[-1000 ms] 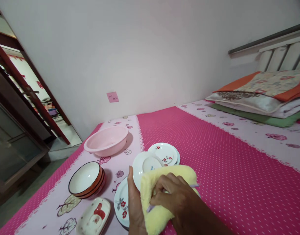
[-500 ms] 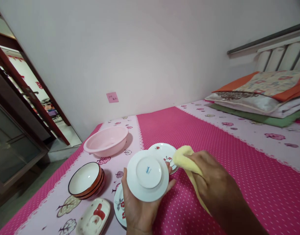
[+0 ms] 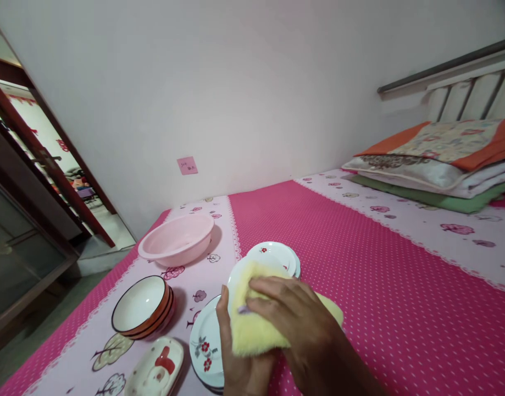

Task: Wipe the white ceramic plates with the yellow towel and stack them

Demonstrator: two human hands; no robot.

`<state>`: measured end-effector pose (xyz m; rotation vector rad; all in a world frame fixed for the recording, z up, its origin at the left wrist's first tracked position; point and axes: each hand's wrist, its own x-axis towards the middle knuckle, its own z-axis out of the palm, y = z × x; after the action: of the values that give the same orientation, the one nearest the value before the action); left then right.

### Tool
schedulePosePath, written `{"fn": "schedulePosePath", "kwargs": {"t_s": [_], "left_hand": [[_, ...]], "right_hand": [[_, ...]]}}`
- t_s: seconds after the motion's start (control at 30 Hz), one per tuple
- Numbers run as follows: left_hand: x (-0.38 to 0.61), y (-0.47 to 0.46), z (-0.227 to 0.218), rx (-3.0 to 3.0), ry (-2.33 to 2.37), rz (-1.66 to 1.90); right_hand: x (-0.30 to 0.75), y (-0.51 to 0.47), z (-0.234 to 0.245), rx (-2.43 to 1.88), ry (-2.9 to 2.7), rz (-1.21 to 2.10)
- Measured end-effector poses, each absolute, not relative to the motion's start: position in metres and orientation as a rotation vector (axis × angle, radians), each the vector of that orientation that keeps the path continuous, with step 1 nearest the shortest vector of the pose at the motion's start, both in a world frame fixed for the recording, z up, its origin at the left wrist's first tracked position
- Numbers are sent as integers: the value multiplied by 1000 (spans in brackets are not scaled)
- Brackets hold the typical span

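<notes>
My left hand (image 3: 244, 363) holds a small white plate (image 3: 234, 275) with its thumb at the rim; most of the plate is covered. Over it my right hand (image 3: 301, 319) presses a fluffy yellow cloth (image 3: 256, 333), fingers bent into the fabric. Behind the held plate lie white plates with red flowers (image 3: 272, 252), stacked on the bed. Another flowered plate (image 3: 205, 335) rests on more plates to the left of my left hand, partly hidden by it.
A pink basin (image 3: 178, 242) stands at the back left. Nearer are stacked brown-sided bowls (image 3: 140, 305) and a dish with a red cartoon figure (image 3: 155, 368). Folded bedding (image 3: 437, 165) lies at the far right of the pink bed sheet (image 3: 379, 286), against the wall.
My right hand has moved left with the yellow cloth, from beside the plate onto it. The plate's bare underside, visible before, is now mostly covered.
</notes>
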<state>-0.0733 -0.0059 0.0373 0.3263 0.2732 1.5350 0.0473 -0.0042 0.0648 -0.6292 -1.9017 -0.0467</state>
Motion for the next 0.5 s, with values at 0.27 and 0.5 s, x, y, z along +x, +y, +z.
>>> {"fn": "schedulePosePath", "kwargs": {"t_s": [0.27,0.5], "left_hand": [[-66,-2,36,291,139,1553],[-81,-3,36,252,147,1620]], "right_hand": [[66,1,62,-929,-1863,-151],[50,-12,62,-678,-1971,136]]}}
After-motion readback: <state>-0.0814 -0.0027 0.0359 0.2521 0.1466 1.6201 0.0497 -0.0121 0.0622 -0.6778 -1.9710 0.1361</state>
